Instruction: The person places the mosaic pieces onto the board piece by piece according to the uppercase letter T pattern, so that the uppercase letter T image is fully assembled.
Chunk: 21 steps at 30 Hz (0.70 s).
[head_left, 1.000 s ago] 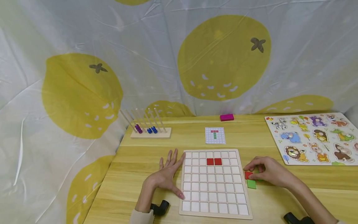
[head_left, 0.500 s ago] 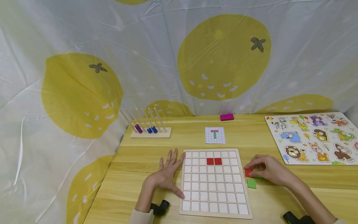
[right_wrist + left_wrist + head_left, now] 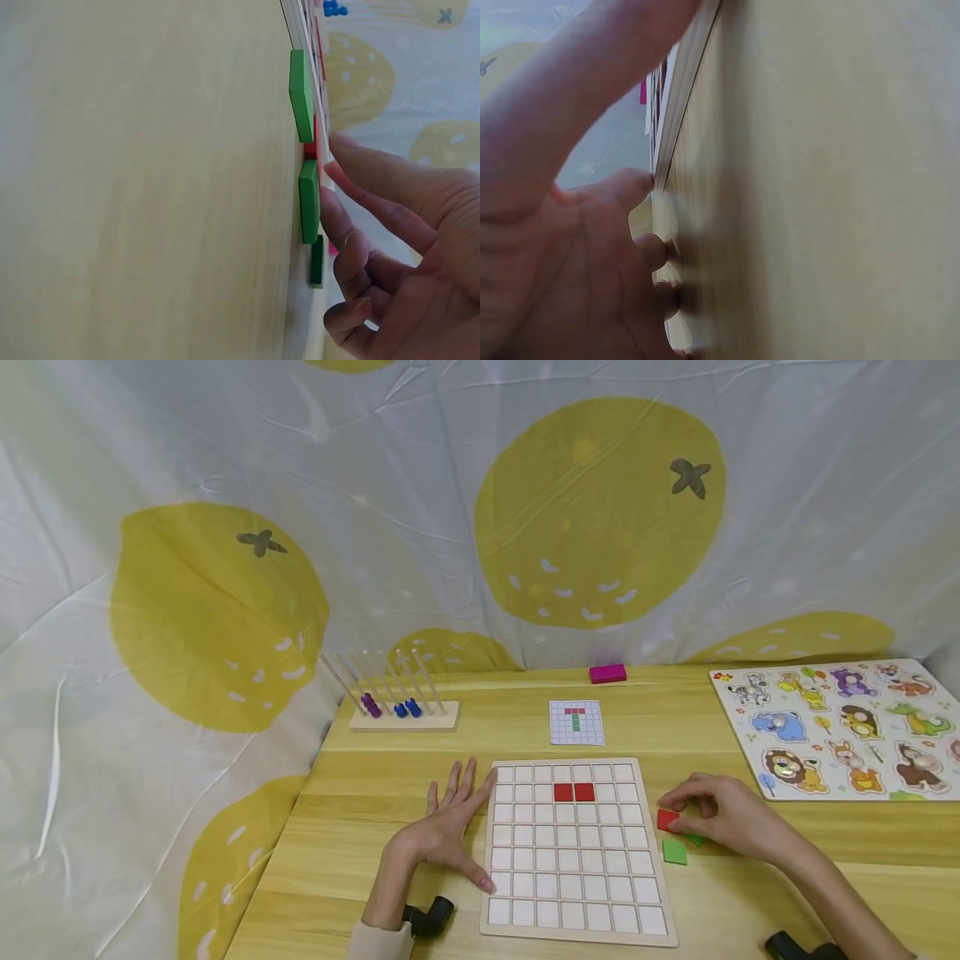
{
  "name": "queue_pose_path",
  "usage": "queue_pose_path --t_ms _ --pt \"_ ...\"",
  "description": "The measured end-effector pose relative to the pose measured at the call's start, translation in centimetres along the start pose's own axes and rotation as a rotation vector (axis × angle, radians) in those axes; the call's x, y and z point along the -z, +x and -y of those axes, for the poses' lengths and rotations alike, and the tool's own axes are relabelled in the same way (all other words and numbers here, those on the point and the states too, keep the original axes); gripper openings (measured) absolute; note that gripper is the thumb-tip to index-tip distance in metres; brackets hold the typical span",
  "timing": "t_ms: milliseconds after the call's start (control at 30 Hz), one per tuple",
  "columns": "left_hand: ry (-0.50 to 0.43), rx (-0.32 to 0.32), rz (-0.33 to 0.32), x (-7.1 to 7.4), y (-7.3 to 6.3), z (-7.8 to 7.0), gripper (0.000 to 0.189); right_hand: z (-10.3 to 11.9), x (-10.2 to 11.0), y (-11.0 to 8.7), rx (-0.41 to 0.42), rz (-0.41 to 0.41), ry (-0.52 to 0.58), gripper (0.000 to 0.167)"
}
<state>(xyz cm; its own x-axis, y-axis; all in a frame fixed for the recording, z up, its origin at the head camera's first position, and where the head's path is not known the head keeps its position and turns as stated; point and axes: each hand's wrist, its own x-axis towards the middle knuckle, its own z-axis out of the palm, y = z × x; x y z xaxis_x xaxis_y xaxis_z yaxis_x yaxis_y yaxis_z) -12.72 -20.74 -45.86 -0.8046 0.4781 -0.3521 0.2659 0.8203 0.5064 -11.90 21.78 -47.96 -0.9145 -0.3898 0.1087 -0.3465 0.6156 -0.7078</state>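
A wooden grid board lies in front of me. Two red tiles sit side by side in its second row from the top. My left hand is spread along the board's left edge, thumb and index finger touching it. Beyond the right edge, my right hand pinches another red tile between thumb and fingers, low over the table. A green tile lies just below it. More green tiles show in the right wrist view, partly covered by the hand in the head view.
A pattern card with a red and green T lies behind the board. At the back left stands a peg stand with purple and blue beads. A magenta block lies at the back, and an animal puzzle at the right.
My right hand has shifted slightly away from me, and the red tile at its fingertips has moved the same way, clear of the green tile. The left hand has stayed in place.
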Motion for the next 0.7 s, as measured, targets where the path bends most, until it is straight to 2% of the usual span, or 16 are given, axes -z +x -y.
queue_pose_path --t_ms 267,700 --pt "0.003 -0.003 0.0 -0.01 -0.01 0.0 0.15 -0.07 0.05 -0.42 0.04 -0.026 0.004 0.024" --pt "0.001 -0.006 -0.001 -0.08 0.08 0.14 0.151 0.47 -0.2 -0.46 0.001 -0.003 -0.007 0.028"
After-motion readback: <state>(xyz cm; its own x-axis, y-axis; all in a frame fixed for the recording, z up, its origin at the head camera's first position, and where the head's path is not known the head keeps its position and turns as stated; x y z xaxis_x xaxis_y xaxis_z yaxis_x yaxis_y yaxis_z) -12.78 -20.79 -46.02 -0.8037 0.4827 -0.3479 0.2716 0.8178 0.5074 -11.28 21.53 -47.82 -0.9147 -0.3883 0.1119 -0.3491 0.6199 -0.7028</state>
